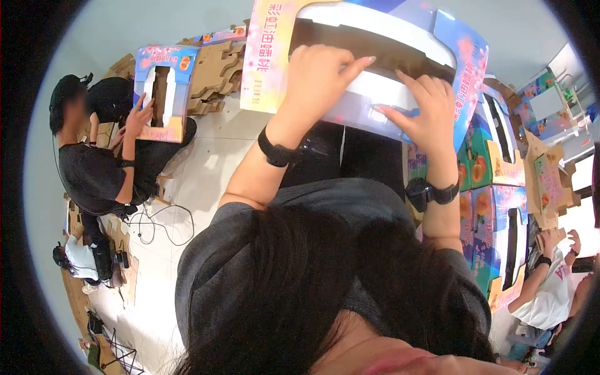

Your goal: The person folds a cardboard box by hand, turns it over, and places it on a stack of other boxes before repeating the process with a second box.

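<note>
A printed cardboard fruit box (265, 62), with pink blossoms and Chinese lettering, stands in front of me. A long opening with a white rim runs along its upper side, and the inside is bare brown card. My left hand (319, 75) curls its fingers over the near edge of the opening, its thumb stretched towards the middle. On the same edge, my right hand (428, 103) has its fingers bent at the opening and its thumb against the white and lilac panel. Some fingertips are hidden.
Stacked printed boxes (500, 237) stand close on my right. At left a person (94, 165) handles a similar box (165, 115). Flat brown cardboard (215, 72) lies in piles behind it. A black cable (165, 225) loops over the floor. Another person (544, 300) works at far right.
</note>
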`<state>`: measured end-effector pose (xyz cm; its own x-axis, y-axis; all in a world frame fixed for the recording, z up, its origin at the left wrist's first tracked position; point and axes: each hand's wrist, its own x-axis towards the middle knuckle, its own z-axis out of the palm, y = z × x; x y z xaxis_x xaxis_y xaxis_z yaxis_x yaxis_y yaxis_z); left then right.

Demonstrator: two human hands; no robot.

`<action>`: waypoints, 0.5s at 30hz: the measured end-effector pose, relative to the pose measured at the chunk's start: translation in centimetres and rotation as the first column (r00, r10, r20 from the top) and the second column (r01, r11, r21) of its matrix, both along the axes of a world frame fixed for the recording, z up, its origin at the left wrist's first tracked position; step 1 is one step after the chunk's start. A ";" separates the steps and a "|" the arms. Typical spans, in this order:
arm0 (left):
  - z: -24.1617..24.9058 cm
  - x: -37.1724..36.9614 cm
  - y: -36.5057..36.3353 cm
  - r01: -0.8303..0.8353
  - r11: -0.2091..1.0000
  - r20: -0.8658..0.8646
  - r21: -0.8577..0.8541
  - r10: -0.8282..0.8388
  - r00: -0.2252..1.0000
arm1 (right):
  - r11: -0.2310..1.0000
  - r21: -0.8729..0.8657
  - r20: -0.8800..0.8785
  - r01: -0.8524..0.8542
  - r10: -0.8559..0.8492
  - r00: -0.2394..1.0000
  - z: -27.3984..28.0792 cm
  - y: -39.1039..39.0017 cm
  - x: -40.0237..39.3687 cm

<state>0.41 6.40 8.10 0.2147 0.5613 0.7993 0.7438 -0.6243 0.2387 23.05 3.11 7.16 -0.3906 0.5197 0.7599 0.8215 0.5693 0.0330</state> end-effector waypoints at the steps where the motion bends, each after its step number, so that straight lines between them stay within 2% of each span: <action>1: -0.2 0.1 -0.2 -0.018 1.000 0.004 -0.022 0.018 1.000 | 1.000 -0.013 0.001 -0.011 0.011 1.000 0.0 0.0 0.1; 6: -4.1 0.6 1.4 -0.128 0.989 -0.064 -0.068 0.124 0.990 | 0.996 -0.077 -0.027 -0.049 0.047 0.999 -3.4 2.4 0.3; 10: -4.0 0.1 2.5 -0.148 0.974 -0.080 -0.174 0.136 0.987 | 1.000 -0.024 -0.057 -0.017 0.015 0.998 -4.3 3.9 -0.2; 15: -4.2 0.0 2.1 -0.140 0.982 -0.091 -0.123 0.129 0.987 | 0.999 -0.027 -0.085 -0.018 0.015 0.996 -4.7 3.7 -0.3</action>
